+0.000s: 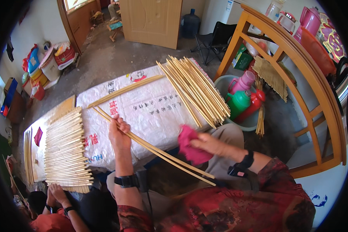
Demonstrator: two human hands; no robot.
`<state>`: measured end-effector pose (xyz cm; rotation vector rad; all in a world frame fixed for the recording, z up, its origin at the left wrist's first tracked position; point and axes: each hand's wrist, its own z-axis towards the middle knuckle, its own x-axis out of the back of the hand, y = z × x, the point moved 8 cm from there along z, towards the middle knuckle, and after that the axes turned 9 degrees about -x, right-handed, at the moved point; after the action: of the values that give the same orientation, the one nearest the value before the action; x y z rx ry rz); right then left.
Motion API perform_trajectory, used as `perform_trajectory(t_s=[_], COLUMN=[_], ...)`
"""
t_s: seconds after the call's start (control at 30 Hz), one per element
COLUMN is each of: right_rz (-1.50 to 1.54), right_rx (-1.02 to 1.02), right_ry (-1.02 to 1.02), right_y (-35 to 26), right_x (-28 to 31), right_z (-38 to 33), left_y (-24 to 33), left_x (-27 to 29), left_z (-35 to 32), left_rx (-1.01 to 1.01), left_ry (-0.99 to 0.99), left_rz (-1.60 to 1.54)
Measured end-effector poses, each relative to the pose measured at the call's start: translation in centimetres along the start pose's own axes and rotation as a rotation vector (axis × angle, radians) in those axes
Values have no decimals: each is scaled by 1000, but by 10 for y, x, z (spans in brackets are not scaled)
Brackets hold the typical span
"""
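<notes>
My left hand (119,133) grips two long pale bamboo sticks (158,151) that slant from the white sack-covered table (150,112) down toward my lap. My right hand (210,145) holds a crumpled pink cloth (190,146) just above the lower part of those sticks. A large bundle of the same sticks (195,89) lies fanned on the right side of the table. A thin pair of sticks (123,91) rests diagonally across the sack.
A flat row of sticks (67,149) lies on a wooden board at the left, where another person's hands (57,192) rest. A basin (255,120) with pink, green and red bottles stands on the floor beside a wooden chair frame (305,77).
</notes>
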<state>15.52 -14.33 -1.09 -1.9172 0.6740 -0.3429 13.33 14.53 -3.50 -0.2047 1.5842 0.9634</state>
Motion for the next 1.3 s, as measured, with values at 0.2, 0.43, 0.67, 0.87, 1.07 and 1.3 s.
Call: perform_trajectory(t_s=[0.2,0.43,0.67,0.87,1.07,1.3], right_rz=[-64,-224,-393,-552,-765,-1043], right_rx=[-63,-221,-13,57,-99,-282], right_ry=[-336,-384,119,574,689,657], right_y=[-2,46,22,-47,-36,-19], right_x=[-85,-49,26,159,213,213], right_z=[18,9,13,40,77,82], left_y=[0,36,-23,-33,-34,-30], left_x=[-10,8,-7,-10,-21,-24], left_z=[-2,16,2,-5,-8,-11], left_rx=[-50,-188,157,268,281,291], left_ry=[22,58,122,-22,-48,-130], left_rz=[127,38,341,591,681,675])
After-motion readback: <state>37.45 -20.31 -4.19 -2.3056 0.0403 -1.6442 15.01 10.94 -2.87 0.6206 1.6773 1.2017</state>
